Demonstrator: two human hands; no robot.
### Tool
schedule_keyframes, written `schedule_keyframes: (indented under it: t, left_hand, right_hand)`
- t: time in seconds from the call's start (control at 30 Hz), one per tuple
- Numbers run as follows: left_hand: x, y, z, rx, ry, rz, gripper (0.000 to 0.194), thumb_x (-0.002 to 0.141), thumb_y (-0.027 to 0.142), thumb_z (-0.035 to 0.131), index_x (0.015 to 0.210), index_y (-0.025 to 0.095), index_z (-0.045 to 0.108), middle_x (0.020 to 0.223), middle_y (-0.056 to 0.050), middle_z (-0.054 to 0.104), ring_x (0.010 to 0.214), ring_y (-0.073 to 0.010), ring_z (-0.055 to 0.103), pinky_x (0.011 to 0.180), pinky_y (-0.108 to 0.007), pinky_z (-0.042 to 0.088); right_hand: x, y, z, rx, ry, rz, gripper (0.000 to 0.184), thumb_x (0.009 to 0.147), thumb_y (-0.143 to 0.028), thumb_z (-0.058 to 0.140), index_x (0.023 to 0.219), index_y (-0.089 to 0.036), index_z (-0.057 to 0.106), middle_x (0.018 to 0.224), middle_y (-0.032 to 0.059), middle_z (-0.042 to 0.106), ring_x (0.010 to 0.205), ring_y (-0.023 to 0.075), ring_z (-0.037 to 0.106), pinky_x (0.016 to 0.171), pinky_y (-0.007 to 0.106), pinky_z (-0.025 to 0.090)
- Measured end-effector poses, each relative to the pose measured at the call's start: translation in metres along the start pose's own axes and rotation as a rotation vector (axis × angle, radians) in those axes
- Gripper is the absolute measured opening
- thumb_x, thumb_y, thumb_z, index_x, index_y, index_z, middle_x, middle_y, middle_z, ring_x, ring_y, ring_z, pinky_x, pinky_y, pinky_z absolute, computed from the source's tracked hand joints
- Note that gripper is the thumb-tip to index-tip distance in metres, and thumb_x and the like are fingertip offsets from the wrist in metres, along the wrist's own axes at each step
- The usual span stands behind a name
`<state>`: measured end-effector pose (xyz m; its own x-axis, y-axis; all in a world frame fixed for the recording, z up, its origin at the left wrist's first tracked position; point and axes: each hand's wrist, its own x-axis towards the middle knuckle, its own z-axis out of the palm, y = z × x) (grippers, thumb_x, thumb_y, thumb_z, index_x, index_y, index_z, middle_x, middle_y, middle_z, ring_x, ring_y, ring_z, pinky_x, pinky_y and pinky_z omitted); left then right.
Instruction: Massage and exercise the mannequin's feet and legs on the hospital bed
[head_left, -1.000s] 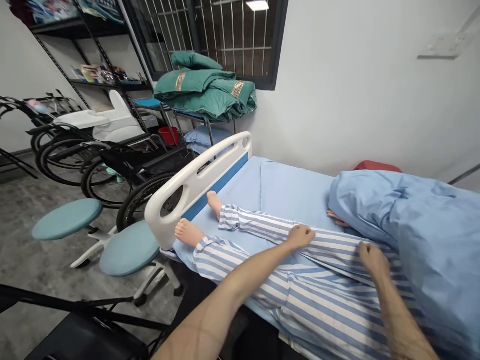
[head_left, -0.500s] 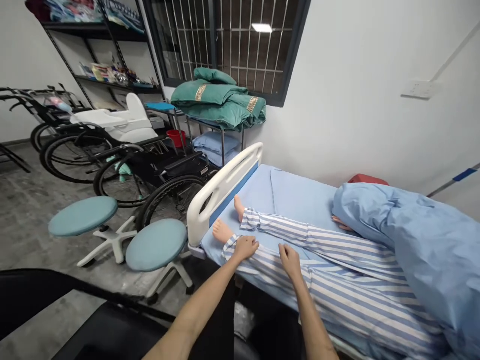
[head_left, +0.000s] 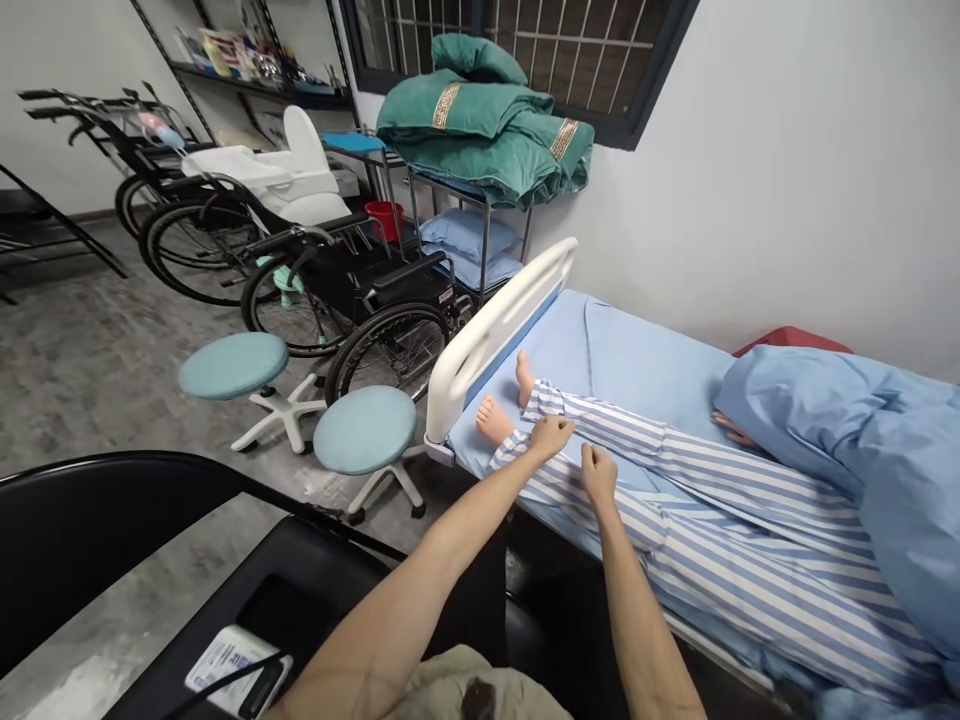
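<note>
While both hands curl closed, striped trouser legs lie along the bed

Where the blue-and-white striped cloth trousers [head_left: 757, 575] narrow towards the foot end of the bed with a light-blue sheet [head_left: 637, 350], the left hand [head_left: 553, 438] is held over the lower part of the near leg, just beside its cuff. Its fingers are bent inward into a loose fist; whether they pinch any cloth cannot be told. The right hand [head_left: 600, 474] is a little farther from the foot end, over the same trouser leg, its fingers folded closed as well. Whether it touches the fabric is unclear. The two hands are near each other but apart.

The trousers stretch lengthwise, the near leg along the bed's near long edge, the far leg closer to the middle. From the cuffs come the bare near foot [head_left: 493, 420] and the bare far foot [head_left: 525, 378], both close to the white plastic footboard with a blue panel [head_left: 506, 318]. Towards the other end, a rumpled light-blue cloth quilt [head_left: 892, 430] covers the upper part of the trousers, and the fingers of a resting hand [head_left: 733, 430] show from under its edge. Two round stools with pale teal seats [head_left: 365, 430] stand beyond the footboard.
</note>
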<state>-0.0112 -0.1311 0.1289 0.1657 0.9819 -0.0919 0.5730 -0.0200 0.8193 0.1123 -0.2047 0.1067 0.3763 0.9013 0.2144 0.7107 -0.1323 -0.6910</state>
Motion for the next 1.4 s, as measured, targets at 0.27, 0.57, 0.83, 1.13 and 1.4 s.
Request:
schedule_keyframes:
  t: [0.27,0.57,0.83,1.13,1.4]
  left_hand:
    - [-0.002,0.001,0.022,-0.054,-0.041,-0.029,0.037,0.089,0.028,0.046,0.053,0.018,0.046,0.054,0.003,0.044,0.061,-0.0119,0.043,0.06,-0.023,0.029]
    - [-0.004,0.02,0.046,-0.04,-0.021,-0.047,0.036,0.083,0.022,0.048,0.049,0.02,0.036,0.051,0.003,0.036,0.06,-0.0127,0.04,0.061,-0.025,0.028]
    - [-0.036,0.047,0.094,0.0,-0.095,0.062,0.036,0.081,0.025,0.048,0.05,0.02,0.03,0.05,0.005,0.029,0.056,-0.011,0.033,0.059,-0.025,0.024]
    - [-0.062,0.086,0.143,0.029,-0.201,0.169,0.036,0.081,0.028,0.047,0.05,0.02,0.031,0.05,0.004,0.03,0.057,-0.0117,0.035,0.061,-0.025,0.026]
    - [-0.079,0.117,0.189,-0.076,-0.235,0.23,0.038,0.083,0.032,0.045,0.051,0.02,0.028,0.052,0.004,0.028,0.057,-0.011,0.034,0.058,-0.024,0.026]
  right_hand:
    - [-0.008,0.012,-0.015,0.01,0.058,0.048,0.048,0.09,-0.059,0.032,0.056,-0.025,0.031,0.05,-0.0046,0.034,0.055,0.0131,0.033,0.058,0.028,0.025]
    - [-0.013,0.022,-0.053,0.054,0.105,0.009,0.048,0.092,-0.059,0.034,0.058,-0.025,0.031,0.05,-0.0049,0.034,0.053,0.0128,0.032,0.057,0.028,0.026]
    - [-0.019,0.067,-0.09,0.116,0.166,0.08,0.048,0.092,-0.06,0.034,0.059,-0.025,0.032,0.05,-0.0048,0.036,0.053,0.0131,0.034,0.057,0.027,0.028]
    - [-0.029,0.11,-0.134,0.12,0.293,0.106,0.047,0.092,-0.058,0.034,0.059,-0.025,0.033,0.05,-0.0038,0.039,0.051,0.0129,0.035,0.057,0.027,0.03]
    - [-0.035,0.142,-0.171,0.147,0.248,0.108,0.045,0.093,-0.055,0.034,0.059,-0.025,0.033,0.051,-0.0035,0.039,0.052,0.0134,0.036,0.057,0.027,0.027]
